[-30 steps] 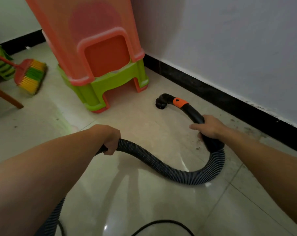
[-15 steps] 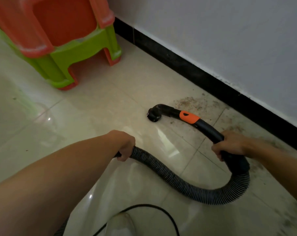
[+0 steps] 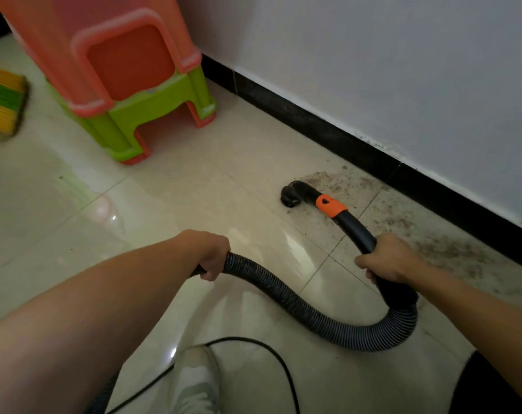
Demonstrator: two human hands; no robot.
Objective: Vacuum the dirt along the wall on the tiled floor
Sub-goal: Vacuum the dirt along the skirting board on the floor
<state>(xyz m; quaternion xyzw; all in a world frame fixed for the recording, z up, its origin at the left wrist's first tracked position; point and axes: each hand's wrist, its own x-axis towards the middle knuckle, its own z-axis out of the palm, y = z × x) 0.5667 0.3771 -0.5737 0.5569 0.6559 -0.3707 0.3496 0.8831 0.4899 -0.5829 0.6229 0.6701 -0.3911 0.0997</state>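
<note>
Pale glossy tiled floor [image 3: 194,189] fills most of the view. It meets a white wall [image 3: 373,70] that runs from upper middle down to the right edge, with a black skirting strip [image 3: 343,138] along its foot. Brown dirt [image 3: 451,252] lies scattered on the tiles just beside the skirting, from centre right out towards the right edge.

Two bare arms reach in from the bottom of the frame. The right hand [image 3: 388,259], at centre right, is wrapped round the black rigid tube [image 3: 358,231] of a vacuum. The left hand [image 3: 215,258], at centre, grips the ribbed hose [image 3: 298,306], which sags in a loop between them. The hands are well apart.

The tube's long axis runs from the right hand up and to the left, past an orange collar [image 3: 331,206], to the nozzle [image 3: 292,194] at the left end of the dirt patch. Most of the dirt lies right of the nozzle and beyond the right hand, towards the wall. That hand is the nearer one and would likely steer the nozzle rightwards along the skirting.

No bin or other container shows; the dirt lies loose. Stacked orange and green stools [image 3: 128,85] stand at upper left, with a broom head [image 3: 2,106] at the left edge. A black cord [image 3: 277,363] and a pale shoe [image 3: 194,380] are at the bottom.
</note>
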